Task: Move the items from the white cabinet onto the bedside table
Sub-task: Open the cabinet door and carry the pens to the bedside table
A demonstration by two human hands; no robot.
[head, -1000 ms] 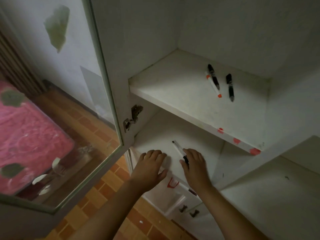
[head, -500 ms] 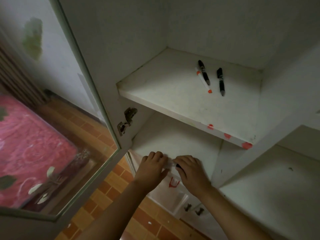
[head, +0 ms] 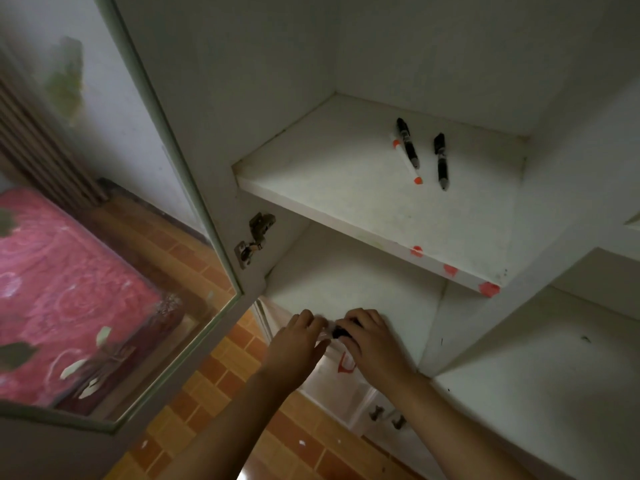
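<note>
— White cabinet point(head: 214, 109) walls fill most of what is seen, with the glass door point(head: 104, 271) swung open at the left. What is kept on the upper shelf point(head: 311, 181)?

— Three pens are laid there, toward the far right. Two black pens point(head: 408, 144) point(head: 441, 161) are set nearly parallel, slightly apart, and a white pen point(head: 408, 164) with orange ends is tucked just beside the left black one, touching it or nearly so.

— And lower down?

— At the near edge of the lower shelf point(head: 346, 282) both hands are brought together. A clear pen point(head: 333, 330) with a dark end is pinched between them: the right hand point(head: 370, 337) is curled round the dark end, and the left hand point(head: 298, 337) has its fingertips closed on the clear end. Much of the pen is covered by fingers.

— What else can be made out?

— A metal hinge point(head: 254, 237) is fixed to the left wall. Orange marks point(head: 488, 288) are dotted along the upper shelf's front edge. Through the door glass a pink bed cover point(head: 62, 292) is seen, and brown floor tiles point(head: 207, 386) are spread below the arms.
</note>
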